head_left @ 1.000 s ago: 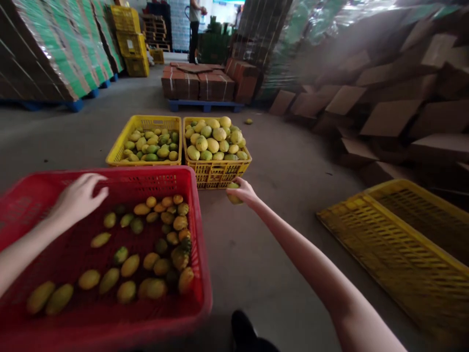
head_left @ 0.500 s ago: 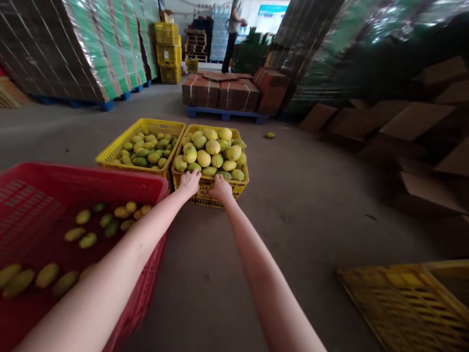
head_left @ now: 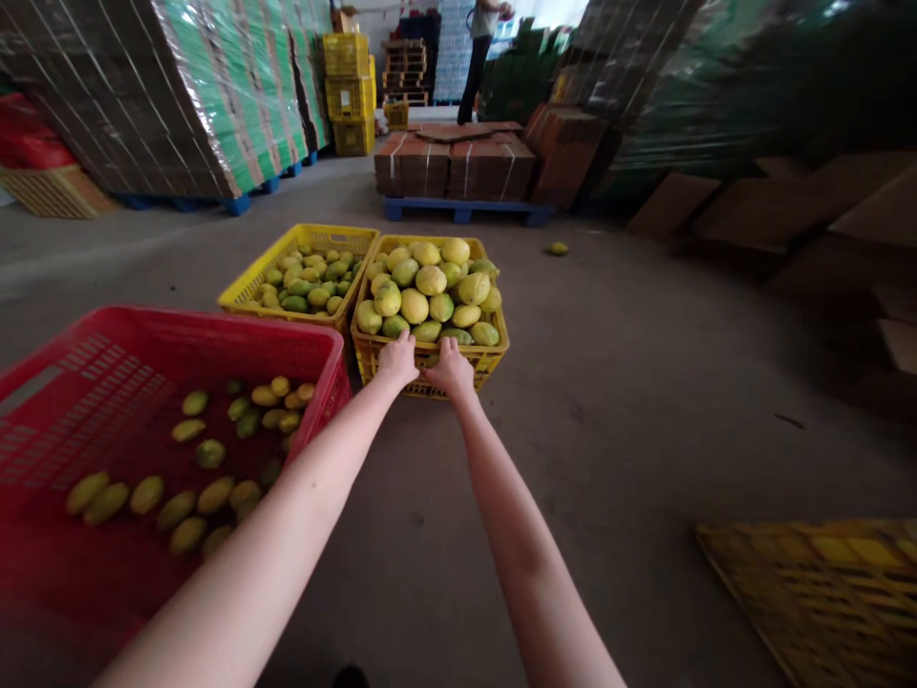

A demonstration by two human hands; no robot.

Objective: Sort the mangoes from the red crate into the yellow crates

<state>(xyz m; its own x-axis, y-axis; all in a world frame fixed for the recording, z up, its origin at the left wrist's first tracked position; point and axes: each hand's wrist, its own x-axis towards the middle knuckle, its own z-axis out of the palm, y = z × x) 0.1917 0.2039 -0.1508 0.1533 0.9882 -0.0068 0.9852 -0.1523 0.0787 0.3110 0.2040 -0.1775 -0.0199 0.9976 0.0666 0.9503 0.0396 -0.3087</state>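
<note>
Both my hands are at the near side of a yellow plastic crate heaped with yellow-green lemons. My left hand has its fingers hooked over the near rim, left of the middle. A short way to the right, my right hand grips the same rim, thumb towards the left hand. The crate stands on the floor. Against its left side is a second yellow crate, also holding lemons but less full. Below my left forearm, a large red basket has lemons scattered over its bottom.
Another yellow crate lies at the lower right. One lemon is loose on the floor. Flattened cartons sit on a blue pallet. Cardboard pieces line the right. A person stands at the back.
The view has swung slightly left and down, so the crates and basket appear further right. Both hands stay on the crate's rim, a little closer together.
</note>
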